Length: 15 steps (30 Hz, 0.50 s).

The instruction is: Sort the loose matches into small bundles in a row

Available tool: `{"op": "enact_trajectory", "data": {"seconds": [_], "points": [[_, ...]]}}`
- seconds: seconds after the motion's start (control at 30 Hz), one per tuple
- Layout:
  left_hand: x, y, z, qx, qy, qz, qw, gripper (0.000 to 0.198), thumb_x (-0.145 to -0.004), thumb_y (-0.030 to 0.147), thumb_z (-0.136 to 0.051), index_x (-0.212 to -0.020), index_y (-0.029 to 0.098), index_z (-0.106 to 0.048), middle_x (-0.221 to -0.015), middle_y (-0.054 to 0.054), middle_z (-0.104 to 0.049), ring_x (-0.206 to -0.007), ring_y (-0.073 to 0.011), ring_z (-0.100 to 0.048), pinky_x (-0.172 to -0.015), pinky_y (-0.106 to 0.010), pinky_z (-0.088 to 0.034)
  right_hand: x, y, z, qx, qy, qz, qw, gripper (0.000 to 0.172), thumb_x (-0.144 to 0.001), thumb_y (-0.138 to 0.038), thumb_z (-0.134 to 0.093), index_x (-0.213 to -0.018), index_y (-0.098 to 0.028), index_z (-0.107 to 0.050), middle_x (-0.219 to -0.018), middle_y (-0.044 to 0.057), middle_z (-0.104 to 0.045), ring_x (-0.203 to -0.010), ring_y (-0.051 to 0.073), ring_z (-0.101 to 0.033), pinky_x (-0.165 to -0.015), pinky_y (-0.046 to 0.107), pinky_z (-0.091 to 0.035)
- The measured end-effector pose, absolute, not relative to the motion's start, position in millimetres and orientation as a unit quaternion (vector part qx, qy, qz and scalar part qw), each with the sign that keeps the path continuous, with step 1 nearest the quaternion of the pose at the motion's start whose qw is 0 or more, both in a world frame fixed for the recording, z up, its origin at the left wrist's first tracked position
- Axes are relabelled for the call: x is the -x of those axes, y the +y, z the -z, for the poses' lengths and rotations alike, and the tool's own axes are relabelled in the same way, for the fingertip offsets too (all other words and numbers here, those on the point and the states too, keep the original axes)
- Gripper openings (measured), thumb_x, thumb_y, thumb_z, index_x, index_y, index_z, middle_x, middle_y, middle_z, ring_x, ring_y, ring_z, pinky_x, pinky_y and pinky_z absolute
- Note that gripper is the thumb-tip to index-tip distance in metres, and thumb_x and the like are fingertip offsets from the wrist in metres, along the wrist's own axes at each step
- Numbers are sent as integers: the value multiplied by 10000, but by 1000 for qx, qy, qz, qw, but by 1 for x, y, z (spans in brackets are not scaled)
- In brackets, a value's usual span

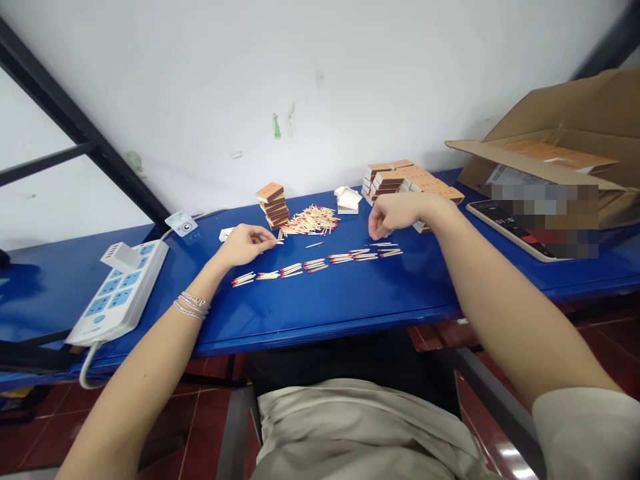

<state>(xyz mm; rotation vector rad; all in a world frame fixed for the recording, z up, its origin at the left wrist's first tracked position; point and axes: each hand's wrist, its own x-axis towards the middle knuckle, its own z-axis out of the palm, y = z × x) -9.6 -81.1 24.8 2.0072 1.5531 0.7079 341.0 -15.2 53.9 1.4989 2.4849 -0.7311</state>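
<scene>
My left hand [247, 245], with silver bracelets [193, 305] on its wrist, has thumb and fingertips together at the left of the loose match pile [313, 221]. Pale match ends [280, 241] show at its fingertips. My right hand [393, 212] is curled with fingers pointing down, just above the right end of a row of small match bundles [290, 271]. What its fingertips hold, if anything, is hidden. A single match [315, 245] lies between the pile and the row. All the match bundles lie on the blue table [320, 313], red heads mostly to the left.
Stacked matchboxes [274, 205] stand behind the pile, and more matchboxes [423, 181] sit behind my right hand. White matchbox trays [347, 199] are between them. A power strip [120, 291] lies left; a phone [515, 230] and an open cardboard box [545, 143] are right.
</scene>
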Motion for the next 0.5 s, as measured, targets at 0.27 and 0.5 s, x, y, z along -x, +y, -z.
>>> {"op": "enact_trajectory", "data": {"seconds": [0.27,0.5], "points": [[11,-81,-24,-739,564,-266,256,254,-698,364,-702,-812,139,-734,-749,-85,-736,-539,-123,-585,-525,-249,-468,-342,-13,-51,-478,832,264,98,287,-557,-443,-797,-747,-231,-764,-745,30,-739,-781,258,-677,-645,331,-494],[11,-80,-23,-740,563,-263,259,247,-697,366,-705,-805,146,-732,-757,-84,-739,-558,-132,-604,-545,-258,-487,-349,-9,-50,-495,819,269,106,178,-558,-377,-788,-669,-240,-763,-754,43,-748,-788,278,-680,-649,357,-520]]}}
